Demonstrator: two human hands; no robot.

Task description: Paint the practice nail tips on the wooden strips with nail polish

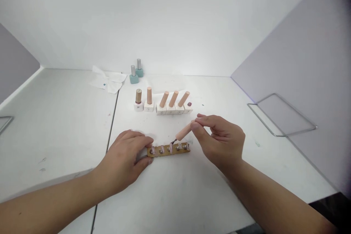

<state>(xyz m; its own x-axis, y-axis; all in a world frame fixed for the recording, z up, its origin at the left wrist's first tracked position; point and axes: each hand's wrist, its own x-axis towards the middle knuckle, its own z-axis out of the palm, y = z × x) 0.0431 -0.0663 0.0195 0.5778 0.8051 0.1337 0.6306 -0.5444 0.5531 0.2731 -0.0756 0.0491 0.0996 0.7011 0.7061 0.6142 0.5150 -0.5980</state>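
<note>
1. White table [175,197], two panels meeting at a seam. Grey side wall [296,62] on right, wire frame [282,117] beside it.
2. Left hand [122,161] closed on the left end of the tan strip [168,150], gripping it down on the table.
3. Right hand [222,140] pinching the wooden-handled brush [184,131] between thumb and fingers, raised just above the strip.
4. Tan strip sits between both hands, carrying small pink nail tips [170,148] and metal studs.
5. Dark brush tip right at the nail tips; touching or not, cannot tell.
6. Behind: white blocks [170,109] with wooden handles, mostly tilted; polish bottle [138,99]; two teal bottles [134,75]; crumpled tissue [107,82].
</note>
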